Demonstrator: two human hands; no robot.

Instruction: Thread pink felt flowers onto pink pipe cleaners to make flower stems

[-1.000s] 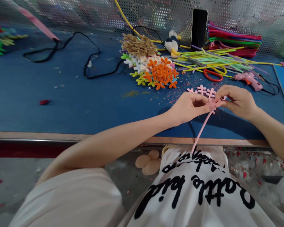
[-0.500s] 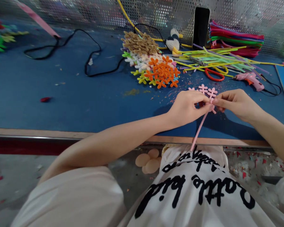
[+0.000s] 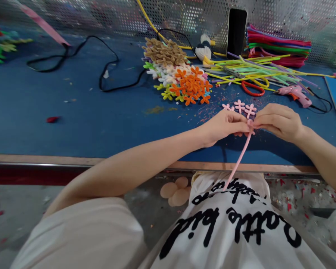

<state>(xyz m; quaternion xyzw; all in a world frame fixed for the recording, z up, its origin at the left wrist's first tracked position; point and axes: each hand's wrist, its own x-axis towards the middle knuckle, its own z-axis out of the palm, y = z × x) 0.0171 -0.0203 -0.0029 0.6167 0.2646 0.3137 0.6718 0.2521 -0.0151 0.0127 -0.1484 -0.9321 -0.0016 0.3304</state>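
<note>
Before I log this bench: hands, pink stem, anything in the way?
Left hand, right hand pinching pink stem. Free end toward shirt. Glue gun beyond, clear of fingers.

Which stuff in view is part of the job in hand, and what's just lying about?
Job, likely:
- pink stem, between left hand and right hand
- pink flowers
- scissors, glue gun: unheld, probably tools

Lying about, apparently:
- phone
- red scrap

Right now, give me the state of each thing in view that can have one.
Pink stem, bent at top, tail loose
Left hand, pinching the stem
Right hand, pinching the stem
Phone, upright, screen dark
Scissors, flat, blades partly covered
Glue gun, unheld, power unclear
Orange flowers, heaped
</note>
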